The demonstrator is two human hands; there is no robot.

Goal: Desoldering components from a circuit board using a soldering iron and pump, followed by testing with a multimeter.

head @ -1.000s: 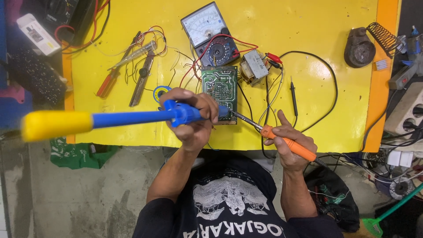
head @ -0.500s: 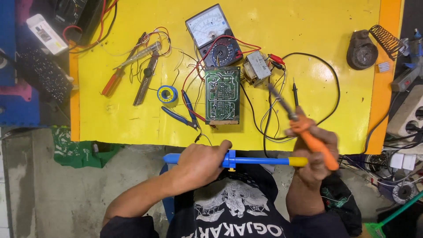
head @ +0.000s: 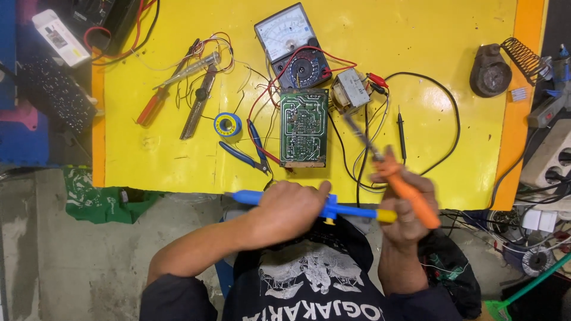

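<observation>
**Desoldering pump and soldering iron held at the table's near edge**

The blue desoldering pump (head: 351, 211) lies level across the near edge of the yellow table (head: 452, 35), its yellow end toward the right hand. The left hand (head: 291, 208) is closed around the pump's mid-body. The right hand (head: 407, 217) is closed around the orange handle of the soldering iron (head: 404, 190), whose tip points up and left toward the transformer (head: 351, 89). The green circuit board (head: 304, 127) lies flat just beyond the hands, untouched. Blue-handled pliers (head: 247, 151) and a solder reel (head: 227, 124) lie to its left; an analogue multimeter (head: 292, 44) sits behind it. A screwdriver (head: 156, 102) lies further left.
</observation>
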